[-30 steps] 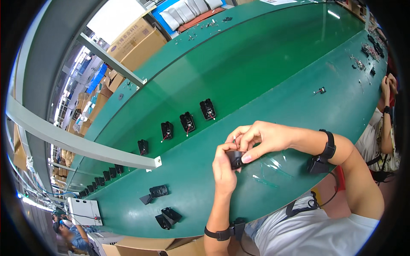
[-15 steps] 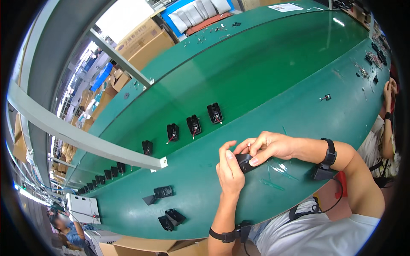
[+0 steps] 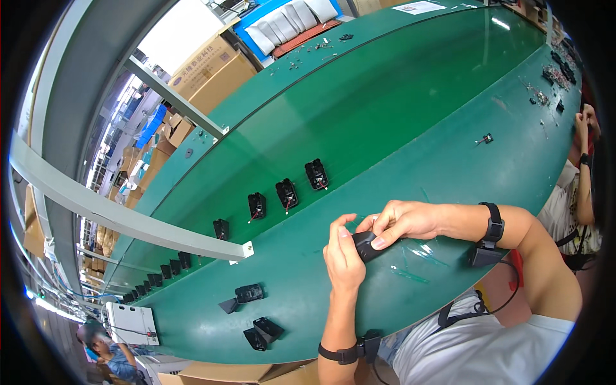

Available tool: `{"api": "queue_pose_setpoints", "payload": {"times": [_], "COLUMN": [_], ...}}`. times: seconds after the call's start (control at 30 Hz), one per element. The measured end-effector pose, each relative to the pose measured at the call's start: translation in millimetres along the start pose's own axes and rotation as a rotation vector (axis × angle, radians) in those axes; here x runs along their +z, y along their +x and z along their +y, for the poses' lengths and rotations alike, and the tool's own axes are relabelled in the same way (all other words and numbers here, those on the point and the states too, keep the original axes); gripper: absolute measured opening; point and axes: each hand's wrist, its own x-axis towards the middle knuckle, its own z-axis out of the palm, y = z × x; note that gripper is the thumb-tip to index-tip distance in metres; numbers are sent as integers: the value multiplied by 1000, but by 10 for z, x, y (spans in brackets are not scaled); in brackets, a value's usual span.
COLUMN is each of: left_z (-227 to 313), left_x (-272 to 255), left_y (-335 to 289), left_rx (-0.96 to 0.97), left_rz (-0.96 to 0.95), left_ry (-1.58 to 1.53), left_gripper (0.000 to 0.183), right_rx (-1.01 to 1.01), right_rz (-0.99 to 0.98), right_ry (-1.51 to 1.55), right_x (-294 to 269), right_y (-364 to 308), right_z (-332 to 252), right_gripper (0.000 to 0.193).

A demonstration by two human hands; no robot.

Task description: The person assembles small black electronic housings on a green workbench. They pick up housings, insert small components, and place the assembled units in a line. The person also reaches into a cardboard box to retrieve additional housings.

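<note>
At the far left of your hands, a row of black units (image 3: 168,267) lines the green belt (image 3: 410,115); their insides are too small to judge. Nearer your left hand, along the worktop (image 3: 301,282), lie an upper pair of black shells (image 3: 249,293) and a lower pair of black shells (image 3: 268,328). Each pair appears as two separate pieces, apparently not yet joined.

Beyond your left hand, on the belt, stand three open units (image 3: 287,194). Their interiors are exposed and short wires show, so they appear unclosed.

Your left hand (image 3: 344,258) grips the left side of the black housing (image 3: 364,246), its index finger raised. The housing sits between both hands, above the worktop. Your right hand (image 3: 405,221) pinches its right side, thumb on the near face; its other fingertips are partly hidden. Work on this housing appears to be in progress. You cannot tell from this view whether it is fully closed or what it contains.

Just below your right hand, thin translucent strips (image 3: 409,276) lie on the worktop. Well beyond that hand, to the right, lies a small wired part (image 3: 486,139), apart from any housing. Farther right, a scatter of loose small parts (image 3: 540,97) appears unassembled.
</note>
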Motion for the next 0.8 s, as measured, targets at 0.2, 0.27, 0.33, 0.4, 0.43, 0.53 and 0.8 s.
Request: {"api": "queue_pose_setpoints", "payload": {"times": [0.2, 0.27, 0.33, 0.4, 0.43, 0.53, 0.8], "left_z": [35, -80, -25, 18, 18, -35, -308], "left_x": [71, -52, -24, 0, -10, 21, -34], "left_y": [31, 16, 6, -20, -33, -1, -21], "left_rx": [80, 162, 157, 164, 152, 116, -104], "left_rz": [157, 240, 260, 232, 219, 233, 78], "left_ry": [232, 274, 194, 138, 88, -40, 129], "left_gripper": [38, 40, 42, 44, 46, 39, 36], "right_rx": [-149, -159, -98, -12, -8, -399, -432], "right_rz": [84, 7, -14, -28, -42, 14, 839], "right_ry": [-135, -110, 8, 84, 89, -598, -1541], "right_x": [10, 101, 97, 94, 121, 28, -1451], "right_y": [-48, 23, 65, 55, 52, -30, -94], "right_z": [110, 148, 216, 206, 140, -175, -344], "right_gripper": [22, 23, 28, 28, 28, 25, 20]}}
